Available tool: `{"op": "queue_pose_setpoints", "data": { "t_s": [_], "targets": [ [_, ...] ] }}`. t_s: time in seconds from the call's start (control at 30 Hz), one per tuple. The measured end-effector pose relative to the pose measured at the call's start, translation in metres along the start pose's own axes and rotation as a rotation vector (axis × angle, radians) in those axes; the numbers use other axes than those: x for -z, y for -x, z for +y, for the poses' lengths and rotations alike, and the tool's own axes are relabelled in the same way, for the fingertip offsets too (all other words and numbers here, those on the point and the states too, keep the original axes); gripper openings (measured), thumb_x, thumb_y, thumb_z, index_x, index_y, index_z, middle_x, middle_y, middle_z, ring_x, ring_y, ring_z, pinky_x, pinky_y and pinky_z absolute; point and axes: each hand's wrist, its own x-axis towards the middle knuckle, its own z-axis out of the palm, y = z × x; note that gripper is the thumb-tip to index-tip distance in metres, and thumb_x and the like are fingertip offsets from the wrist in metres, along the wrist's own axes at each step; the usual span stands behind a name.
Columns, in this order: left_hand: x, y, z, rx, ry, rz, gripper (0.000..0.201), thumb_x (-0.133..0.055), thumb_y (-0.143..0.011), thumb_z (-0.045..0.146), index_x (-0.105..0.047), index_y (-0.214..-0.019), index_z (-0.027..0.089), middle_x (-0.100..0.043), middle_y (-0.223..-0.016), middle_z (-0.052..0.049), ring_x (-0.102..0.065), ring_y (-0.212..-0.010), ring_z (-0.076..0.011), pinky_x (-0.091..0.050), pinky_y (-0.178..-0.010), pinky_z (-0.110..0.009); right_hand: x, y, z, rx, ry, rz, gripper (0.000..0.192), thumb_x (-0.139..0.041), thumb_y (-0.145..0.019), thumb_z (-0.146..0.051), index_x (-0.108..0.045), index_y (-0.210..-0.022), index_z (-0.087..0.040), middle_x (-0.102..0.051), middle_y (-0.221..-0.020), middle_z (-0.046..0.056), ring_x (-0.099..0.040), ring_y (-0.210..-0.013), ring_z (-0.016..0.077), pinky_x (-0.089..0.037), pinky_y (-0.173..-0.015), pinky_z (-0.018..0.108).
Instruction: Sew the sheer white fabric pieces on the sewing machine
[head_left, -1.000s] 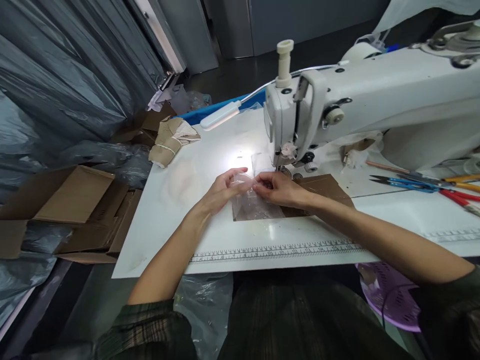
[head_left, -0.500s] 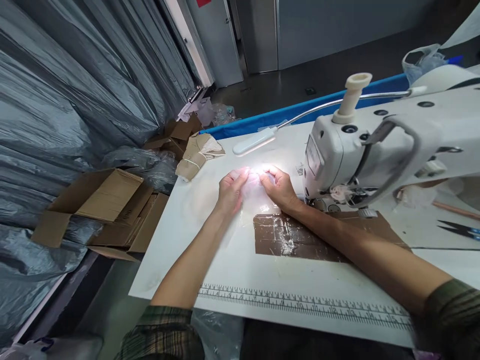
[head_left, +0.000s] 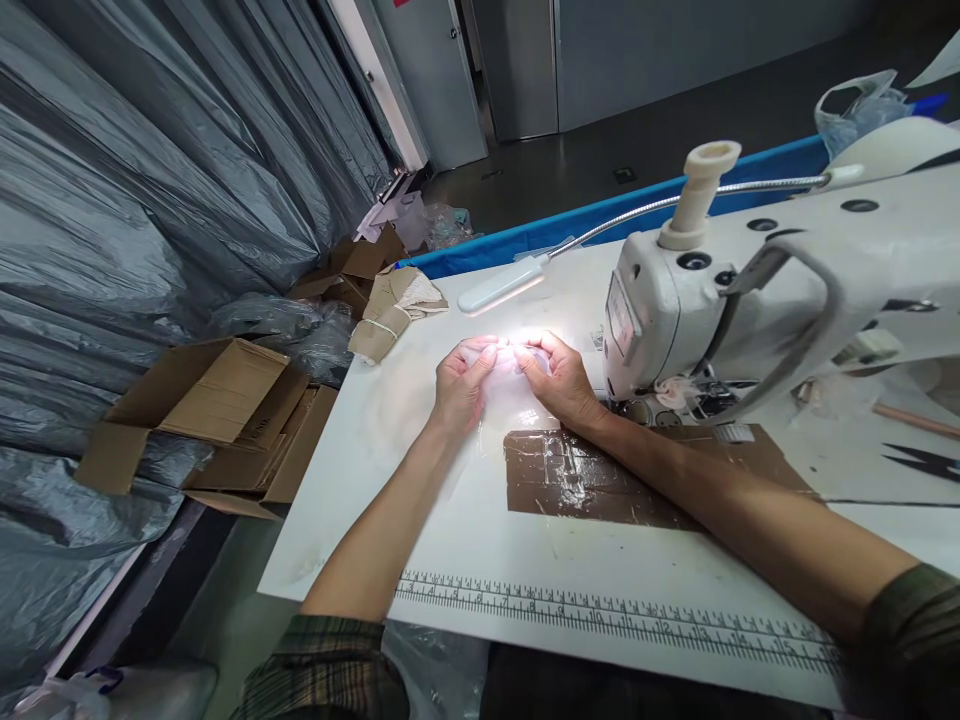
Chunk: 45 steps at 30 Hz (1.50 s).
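Observation:
Between my two hands is a thin, pale, sheer piece of fabric (head_left: 501, 384), washed out by the lamp's glare. My left hand (head_left: 463, 380) pinches it from the left with thumb and fingers. From the right, my right hand (head_left: 555, 375) pinches it too, and the two sets of fingertips nearly meet. Just above them hangs a white lamp (head_left: 502, 285) on a bendable metal neck. To the right of my right hand stands the head of a white sewing machine (head_left: 660, 300). Its needle area is partly hidden by a guard.
A brown taped board (head_left: 555, 485) lies on the white table (head_left: 360, 500), below my right forearm. A printed ruler (head_left: 555, 605) runs along the front edge. Dark scissors (head_left: 926, 460) lie at right, a tied cloth bundle (head_left: 386, 325) at back left. Cardboard boxes (head_left: 217, 395) stand beyond the left edge.
My hands stay in nearly the same place, with the fingertips slightly shifted on the fabric. The whole view has moved a little.

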Motion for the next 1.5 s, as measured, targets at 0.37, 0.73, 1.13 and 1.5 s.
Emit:
{"op": "queue_pose_setpoints", "data": {
  "t_s": [0.37,0.73,1.13,1.5],
  "targets": [
    [0.001,0.001,0.002,0.047,0.001,0.083,0.034,-0.087,-0.059,0.034,-0.068,-0.084,0.020,-0.070,-0.084,-0.002,-0.068,-0.084,-0.0193,-0.057,-0.076,-0.032,0.000,0.000,-0.005,-0.167,-0.145,-0.051,0.024,-0.054,-0.082,-0.039,-0.044,-0.066,-0.023,-0.051,-0.061,-0.003,-0.050,-0.058,0.0135,-0.040,-0.054,0.026],
    [0.001,0.004,0.003,0.038,-0.013,0.041,0.037,-0.086,-0.061,0.035,-0.068,-0.088,0.017,-0.069,-0.083,-0.002,-0.067,-0.076,-0.0155,-0.055,-0.071,-0.029,0.000,-0.002,-0.005,-0.210,-0.159,-0.044,0.026,-0.051,-0.084,-0.040,-0.046,-0.064,-0.024,-0.059,-0.063,0.002,-0.054,-0.061,0.0169,-0.044,-0.057,0.031],
    [0.003,0.005,0.006,-0.015,-0.191,0.030,0.047,-0.087,-0.059,0.026,-0.066,-0.101,0.017,-0.069,-0.075,0.001,-0.064,-0.066,-0.0116,-0.051,-0.069,-0.024,0.009,-0.003,-0.014,-0.132,0.016,-0.131,0.022,-0.047,-0.085,-0.032,-0.052,-0.066,-0.021,-0.059,-0.070,0.002,-0.056,-0.071,0.0179,-0.044,-0.072,0.032],
    [0.007,0.008,0.005,-0.076,-0.364,-0.053,0.051,-0.083,-0.067,0.032,-0.062,-0.110,0.016,-0.073,-0.081,-0.004,-0.072,-0.081,-0.0191,-0.053,-0.081,-0.031,0.004,-0.006,-0.006,-0.004,-0.035,-0.057,0.014,-0.057,-0.071,-0.032,-0.055,-0.067,-0.019,-0.059,-0.073,0.001,-0.055,-0.076,0.0168,-0.043,-0.074,0.031]
  ]
}}
